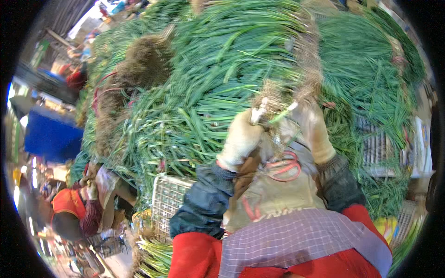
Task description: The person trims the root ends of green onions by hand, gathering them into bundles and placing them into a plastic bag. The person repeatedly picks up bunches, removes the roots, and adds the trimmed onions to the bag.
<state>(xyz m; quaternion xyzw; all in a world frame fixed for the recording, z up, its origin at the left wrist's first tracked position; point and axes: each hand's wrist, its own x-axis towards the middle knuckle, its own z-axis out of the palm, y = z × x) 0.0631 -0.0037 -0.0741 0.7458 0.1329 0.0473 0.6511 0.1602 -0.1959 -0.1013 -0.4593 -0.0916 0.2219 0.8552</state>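
Note:
My left hand (pixel 243 139), in a pale glove, is closed around a small bunch of green onions by the white stems, with the brown roots (pixel 273 93) pointing up. My right hand (pixel 313 128), gloved too and blurred, is raised beside it near a single pale stalk (pixel 286 113); whether it grips anything does not show. Beyond both hands lies a large heap of long green onion leaves (pixel 215 73), its root ends forming a brown band (pixel 307 52). Red-handled scissors (pixel 283 168) lie on the tan apron over my lap.
More onion heaps lie at right (pixel 361 59) and at left, with matted roots (pixel 146 59). A white plastic crate (pixel 170 201) stands by my left sleeve, with bunched onions (pixel 156 255) below it. A person in an orange vest (pixel 69 205) is at lower left.

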